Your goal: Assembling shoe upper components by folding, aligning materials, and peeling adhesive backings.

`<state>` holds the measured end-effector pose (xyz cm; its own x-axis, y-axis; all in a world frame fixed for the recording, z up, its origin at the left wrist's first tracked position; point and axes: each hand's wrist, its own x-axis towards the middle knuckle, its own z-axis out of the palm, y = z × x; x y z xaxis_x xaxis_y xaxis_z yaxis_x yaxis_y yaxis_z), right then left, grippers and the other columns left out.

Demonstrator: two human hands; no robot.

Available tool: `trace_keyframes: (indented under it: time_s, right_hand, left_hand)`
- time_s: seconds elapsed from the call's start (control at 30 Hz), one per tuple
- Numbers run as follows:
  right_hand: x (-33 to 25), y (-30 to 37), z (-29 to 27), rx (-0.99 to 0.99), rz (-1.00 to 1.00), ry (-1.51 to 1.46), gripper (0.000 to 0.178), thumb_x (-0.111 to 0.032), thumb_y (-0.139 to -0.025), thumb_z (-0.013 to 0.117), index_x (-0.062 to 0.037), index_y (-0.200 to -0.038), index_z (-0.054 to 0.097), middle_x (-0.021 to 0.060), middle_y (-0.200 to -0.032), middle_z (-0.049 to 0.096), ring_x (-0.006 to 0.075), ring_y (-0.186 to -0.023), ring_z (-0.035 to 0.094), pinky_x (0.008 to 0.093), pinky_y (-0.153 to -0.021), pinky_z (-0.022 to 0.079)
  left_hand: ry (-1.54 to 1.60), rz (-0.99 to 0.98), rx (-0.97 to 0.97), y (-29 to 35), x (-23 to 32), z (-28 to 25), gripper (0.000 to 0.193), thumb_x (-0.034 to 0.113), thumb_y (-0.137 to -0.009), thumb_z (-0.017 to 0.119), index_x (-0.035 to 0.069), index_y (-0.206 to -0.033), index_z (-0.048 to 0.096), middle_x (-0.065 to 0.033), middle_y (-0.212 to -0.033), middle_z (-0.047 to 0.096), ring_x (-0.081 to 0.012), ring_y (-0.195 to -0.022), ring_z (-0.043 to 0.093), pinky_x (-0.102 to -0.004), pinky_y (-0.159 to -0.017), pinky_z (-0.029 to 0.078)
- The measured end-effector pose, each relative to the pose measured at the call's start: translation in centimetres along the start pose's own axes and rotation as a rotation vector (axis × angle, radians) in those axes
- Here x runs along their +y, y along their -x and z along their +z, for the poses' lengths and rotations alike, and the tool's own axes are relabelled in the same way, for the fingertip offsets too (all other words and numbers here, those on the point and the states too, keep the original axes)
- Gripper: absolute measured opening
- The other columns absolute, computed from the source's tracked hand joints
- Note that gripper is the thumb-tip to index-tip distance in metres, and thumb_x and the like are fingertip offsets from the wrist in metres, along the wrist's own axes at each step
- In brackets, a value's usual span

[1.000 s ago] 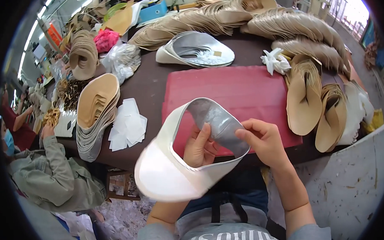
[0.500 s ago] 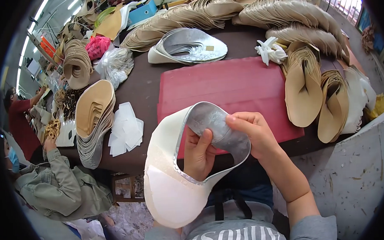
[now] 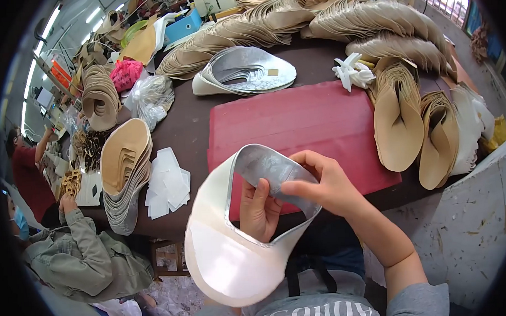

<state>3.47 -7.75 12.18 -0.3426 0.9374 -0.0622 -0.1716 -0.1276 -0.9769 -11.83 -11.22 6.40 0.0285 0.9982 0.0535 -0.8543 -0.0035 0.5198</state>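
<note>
A white shoe upper (image 3: 235, 273) with a shiny silver lining is in front of me, its broad toe toward me. My left hand (image 3: 259, 213) reaches up through its opening, thumb and fingers closed at the silver heel part. From the right, my right hand (image 3: 326, 183) grips the same heel wall, thumb pressed on the silver lining and fingers behind the edge. A small patch seam shows on the lining under that thumb. The fingertips behind the wall are hidden.
A red mat (image 3: 296, 120) lies on the dark table beyond my hands. Stacked silver-lined uppers (image 3: 250, 72), tan uppers (image 3: 399, 114), white patches (image 3: 167, 180) and white gloves (image 3: 353, 71) lie around it. At the left, a person in a green jacket (image 3: 73, 264) sits close by.
The upper has shifted slightly left and down. My right thumb has slid left and down along the silver lining, nearer my left thumb.
</note>
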Motion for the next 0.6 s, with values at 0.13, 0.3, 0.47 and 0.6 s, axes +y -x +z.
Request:
trace_keyframes:
  time_s: [0.13, 0.3, 0.47, 0.6]
  right_hand:
    - [-0.2, -0.5, 0.2, 0.051, -0.145, 0.126, 0.017, -0.018, -0.084, 0.068, -0.0011, -0.084, 0.066, 0.0013, -0.071, 0.061, 0.0065, -0.06, 0.051, 0.0182, -0.054, 0.041]
    - [-1.3, -2.4, -0.4, 0.047, -0.021, -0.206, 0.019, -0.017, -0.079, 0.073, 0.0001, -0.084, 0.067, 0.0038, -0.073, 0.063, 0.0084, -0.064, 0.053, 0.019, -0.058, 0.044]
    - [-3.1, -2.9, 0.1, -0.073, -0.155, 0.228, 0.018, -0.021, -0.088, 0.064, -0.0031, -0.083, 0.066, -0.0015, -0.068, 0.059, 0.0045, -0.064, 0.049, 0.0175, -0.061, 0.041]
    - [-2.4, -5.1, 0.0, -0.133, -0.068, 0.045, 0.029, -0.026, -0.095, 0.053, -0.0025, -0.09, 0.069, 0.0015, -0.078, 0.064, 0.0059, -0.071, 0.054, 0.0189, -0.069, 0.043]
  left_hand:
    - [0.034, -0.008, 0.0, -0.5, 0.7, 0.4, 0.036, 0.017, -0.094, 0.059, 0.012, -0.127, 0.046, -0.0071, -0.115, 0.06, -0.0174, -0.101, 0.063, -0.03, -0.089, 0.055]
    - [0.012, 0.003, -0.054, -1.8, 1.7, 1.1, 0.036, 0.017, -0.094, 0.059, 0.011, -0.127, 0.046, -0.0073, -0.115, 0.06, -0.0173, -0.101, 0.063, -0.0289, -0.088, 0.055]
    - [-0.029, -0.005, -0.088, -3.3, 2.2, 1.3, 0.035, 0.016, -0.094, 0.058, 0.011, -0.126, 0.046, -0.0084, -0.115, 0.06, -0.017, -0.1, 0.063, -0.0277, -0.085, 0.055]
    - [-0.102, 0.071, -0.039, -4.0, 4.2, 0.3, 0.034, 0.013, -0.094, 0.058, 0.008, -0.125, 0.047, -0.0098, -0.113, 0.06, -0.0171, -0.097, 0.063, -0.0266, -0.082, 0.055]
